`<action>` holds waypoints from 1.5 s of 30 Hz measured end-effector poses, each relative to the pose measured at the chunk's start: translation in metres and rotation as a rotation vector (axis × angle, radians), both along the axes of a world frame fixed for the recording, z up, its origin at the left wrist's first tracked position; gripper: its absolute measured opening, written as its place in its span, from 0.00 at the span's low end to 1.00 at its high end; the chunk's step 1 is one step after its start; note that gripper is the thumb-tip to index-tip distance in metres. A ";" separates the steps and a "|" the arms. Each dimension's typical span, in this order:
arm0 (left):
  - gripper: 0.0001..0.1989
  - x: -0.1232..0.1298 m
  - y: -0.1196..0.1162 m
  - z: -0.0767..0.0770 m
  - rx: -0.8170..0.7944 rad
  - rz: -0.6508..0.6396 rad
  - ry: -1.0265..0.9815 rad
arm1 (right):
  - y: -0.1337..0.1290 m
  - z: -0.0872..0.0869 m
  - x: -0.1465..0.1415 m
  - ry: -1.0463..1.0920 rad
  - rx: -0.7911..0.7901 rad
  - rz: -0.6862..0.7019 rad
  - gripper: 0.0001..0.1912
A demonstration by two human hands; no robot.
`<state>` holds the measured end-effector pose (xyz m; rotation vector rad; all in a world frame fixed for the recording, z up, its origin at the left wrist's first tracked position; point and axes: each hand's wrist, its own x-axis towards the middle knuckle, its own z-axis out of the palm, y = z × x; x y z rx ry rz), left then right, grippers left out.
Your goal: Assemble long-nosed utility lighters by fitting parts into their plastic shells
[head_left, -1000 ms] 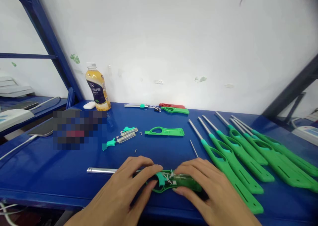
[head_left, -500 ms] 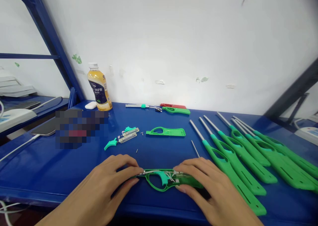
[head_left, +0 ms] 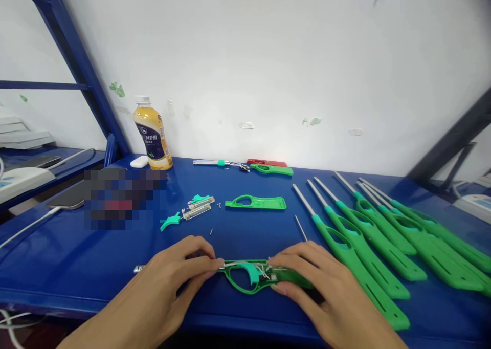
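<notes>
An opened green utility lighter [head_left: 235, 286] lies across the table's near side, its teal trigger, white wires and part of a clear fuel tank showing in the half shell. My left hand [head_left: 187, 275] is closed, thumb and fingertips pinching the lighter where its tube joins the shell; the silver tube tip sticks out beyond the wrist. Gripping the handle end is my right hand [head_left: 312, 272], thumb below and fingers above, hiding part of the tank. Beyond them sits a loose green half shell [head_left: 268, 203]. A thin metal rod [head_left: 301, 228] lies beside my right hand.
Several assembled green lighters [head_left: 368, 236] fan out at the right. Clear tanks [head_left: 198, 212], a teal trigger [head_left: 171, 221] and tiny screws [head_left: 210, 232] lie mid-left. Farther back are a red shell [head_left: 268, 162], a wired tube [head_left: 209, 162] and a drink bottle [head_left: 152, 139].
My left fingers have tightened and shifted slightly at the tube joint, and the silver tube tip now shows left of my wrist. My right hand stays nearly still on the handle.
</notes>
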<state>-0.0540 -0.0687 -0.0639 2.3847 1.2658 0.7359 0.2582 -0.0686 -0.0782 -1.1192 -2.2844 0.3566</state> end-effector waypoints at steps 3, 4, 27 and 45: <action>0.16 0.001 0.000 0.000 0.001 0.006 -0.005 | 0.000 0.001 0.000 -0.009 -0.015 -0.008 0.11; 0.16 0.001 0.000 0.000 0.002 0.009 -0.003 | 0.001 0.002 0.000 -0.014 -0.022 -0.009 0.11; 0.14 -0.029 0.030 0.008 0.404 0.227 0.026 | 0.015 0.038 0.018 -0.305 0.488 -0.058 0.13; 0.17 -0.062 0.043 0.013 0.398 0.345 0.051 | 0.118 0.050 -0.022 -0.680 0.347 0.145 0.26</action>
